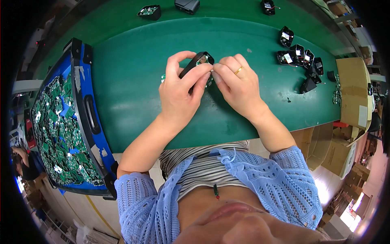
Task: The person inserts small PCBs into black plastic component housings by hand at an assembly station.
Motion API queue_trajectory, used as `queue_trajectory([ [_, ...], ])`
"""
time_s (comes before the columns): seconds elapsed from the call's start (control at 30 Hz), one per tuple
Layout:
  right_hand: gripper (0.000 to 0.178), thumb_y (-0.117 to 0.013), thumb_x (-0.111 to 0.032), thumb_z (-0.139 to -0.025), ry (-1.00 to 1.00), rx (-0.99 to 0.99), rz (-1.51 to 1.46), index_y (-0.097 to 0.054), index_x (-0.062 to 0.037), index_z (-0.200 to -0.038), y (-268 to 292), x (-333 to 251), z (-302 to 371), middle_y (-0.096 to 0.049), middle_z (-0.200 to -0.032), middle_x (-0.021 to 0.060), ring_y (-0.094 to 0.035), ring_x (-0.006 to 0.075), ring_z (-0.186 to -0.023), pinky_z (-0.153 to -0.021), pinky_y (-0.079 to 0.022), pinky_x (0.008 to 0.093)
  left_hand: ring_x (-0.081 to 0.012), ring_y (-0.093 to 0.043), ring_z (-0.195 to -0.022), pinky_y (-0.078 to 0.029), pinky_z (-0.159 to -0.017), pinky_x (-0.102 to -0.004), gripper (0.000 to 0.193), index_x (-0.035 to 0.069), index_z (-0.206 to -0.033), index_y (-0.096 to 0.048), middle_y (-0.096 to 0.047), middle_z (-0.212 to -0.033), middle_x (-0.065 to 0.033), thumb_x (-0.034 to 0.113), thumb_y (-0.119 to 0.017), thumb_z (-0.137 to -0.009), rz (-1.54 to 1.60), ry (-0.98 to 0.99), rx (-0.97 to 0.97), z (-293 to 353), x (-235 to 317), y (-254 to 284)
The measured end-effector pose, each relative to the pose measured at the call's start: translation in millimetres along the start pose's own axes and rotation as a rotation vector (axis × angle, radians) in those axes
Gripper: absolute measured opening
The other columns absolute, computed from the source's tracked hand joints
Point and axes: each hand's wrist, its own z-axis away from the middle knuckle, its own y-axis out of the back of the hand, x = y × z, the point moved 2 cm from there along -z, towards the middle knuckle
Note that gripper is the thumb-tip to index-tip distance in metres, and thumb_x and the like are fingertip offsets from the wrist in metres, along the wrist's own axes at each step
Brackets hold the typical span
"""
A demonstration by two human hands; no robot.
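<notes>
Over the middle of the green table, my left hand (178, 91) is closed around a black plastic housing (188, 67), held tilted. Part of a green circuit board (202, 59) shows inside its opening. My right hand (240, 84) meets the housing's right side, thumb and fingers pinched together close to the left fingertips. Something tiny and pale shows at that pinch, too small to name. More bits of green board peek out beside and below the left hand, mostly hidden by it.
A blue bin with a black rim (87, 110) at the left holds many circuit boards. Several black housings (299, 53) with wires sit at the back right, near a cardboard box (354, 91). A black tray of boards (149, 12) and a dark case (187, 5) stand at the far edge.
</notes>
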Motion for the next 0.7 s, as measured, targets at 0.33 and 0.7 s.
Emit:
queue_trajectory([
  [0.33,0.020,-0.062,0.000,-0.060,-0.016,-0.102,-0.034,-0.054,-0.0049,-0.078,2,0,1,-0.048,-0.074,0.0057,-0.049,0.0217,-0.068,-0.054,-0.044,0.0308,-0.0170,-0.056,-0.060,-0.046,-0.045,-0.0270,0.012,0.014,-0.082,-0.062,-0.053,-0.098,-0.0061,0.009,-0.065,-0.071,-0.122,-0.068,-0.036,0,-1,-1],
  [0.7,0.009,-0.063,0.000,-0.073,-0.284,0.005,-0.464,-0.057,-0.0010,-0.079,-1,8,5,-0.054,-0.075,0.0064,-0.054,0.0129,-0.061,-0.046,-0.043,0.0239,-0.0068,-0.053,-0.067,-0.046,-0.044,-0.0172,0.013,0.005,-0.095,-0.055,-0.048,-0.099,-0.0061,0.005,-0.053,-0.082,0.690,0.611,-0.243,1,-9,-2],
])
